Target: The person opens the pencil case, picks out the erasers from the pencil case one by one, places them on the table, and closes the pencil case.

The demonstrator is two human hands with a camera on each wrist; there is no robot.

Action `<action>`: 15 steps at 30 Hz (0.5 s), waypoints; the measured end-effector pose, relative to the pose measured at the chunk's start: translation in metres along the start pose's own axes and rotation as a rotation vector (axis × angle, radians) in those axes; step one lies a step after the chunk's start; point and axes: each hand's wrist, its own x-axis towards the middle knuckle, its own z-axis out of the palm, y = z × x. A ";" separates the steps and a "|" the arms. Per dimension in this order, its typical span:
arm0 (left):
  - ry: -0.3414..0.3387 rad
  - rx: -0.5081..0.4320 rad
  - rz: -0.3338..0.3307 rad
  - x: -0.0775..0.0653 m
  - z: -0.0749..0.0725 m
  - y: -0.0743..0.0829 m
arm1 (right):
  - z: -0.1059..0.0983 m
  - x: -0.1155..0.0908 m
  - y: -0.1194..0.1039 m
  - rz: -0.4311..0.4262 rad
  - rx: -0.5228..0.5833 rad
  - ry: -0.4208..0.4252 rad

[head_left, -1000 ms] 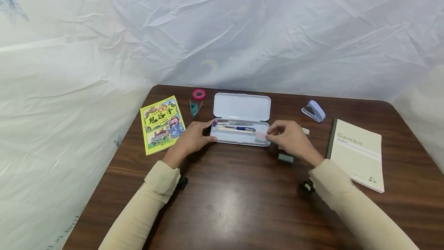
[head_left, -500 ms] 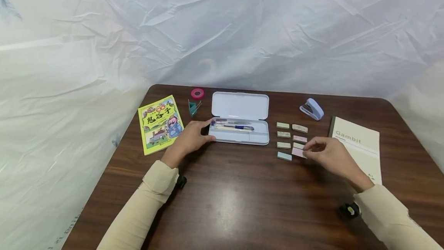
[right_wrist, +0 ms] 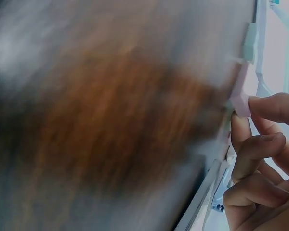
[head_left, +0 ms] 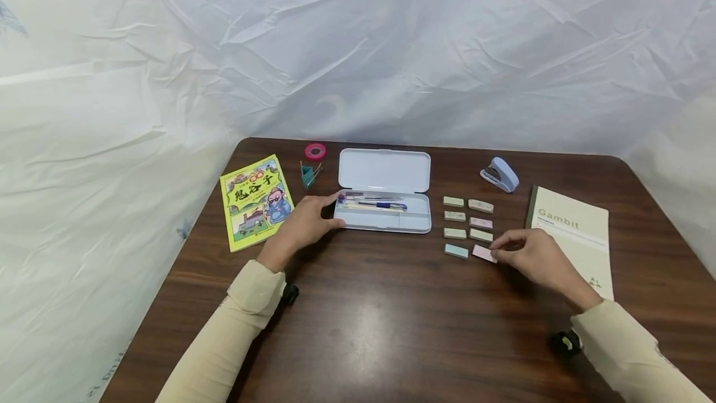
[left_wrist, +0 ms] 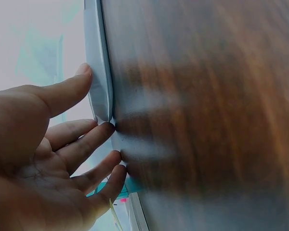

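Note:
An open pencil case point(head_left: 371, 219), white with pens in its tray, lies near the middle of the table. My left hand point(head_left: 304, 226) holds its left end, thumb at the front wall and index finger toward the back corner; the left wrist view shows the thumb against the case wall point(left_wrist: 98, 62). To the right of the case, small erasers lie in two columns. My right hand point(head_left: 534, 257) pinches the right end of a pink eraser point(head_left: 483, 254) between thumb and index finger, at the front of the right column. A light blue eraser point(head_left: 456, 251) lies just left of it.
A yellow comic book point(head_left: 257, 204), a teal holder point(head_left: 308, 176) and a pink tape roll point(head_left: 316, 152) lie on the left. A lilac stapler point(head_left: 500, 174) stands behind the erasers. A Gambit notebook point(head_left: 576, 235) lies beyond my right hand.
My right hand has moved from the case's right end out to the right with the pink eraser and lowered it into the front of the right column. The left hand stays on the case.

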 end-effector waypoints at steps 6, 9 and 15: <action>0.006 0.014 0.006 0.002 0.001 -0.002 | 0.003 0.001 0.001 -0.006 -0.026 0.013; 0.012 0.019 -0.002 0.002 0.002 -0.003 | 0.004 0.001 0.001 -0.001 -0.042 0.013; 0.011 0.033 -0.011 0.001 0.000 0.000 | 0.005 0.000 0.001 0.011 -0.044 0.011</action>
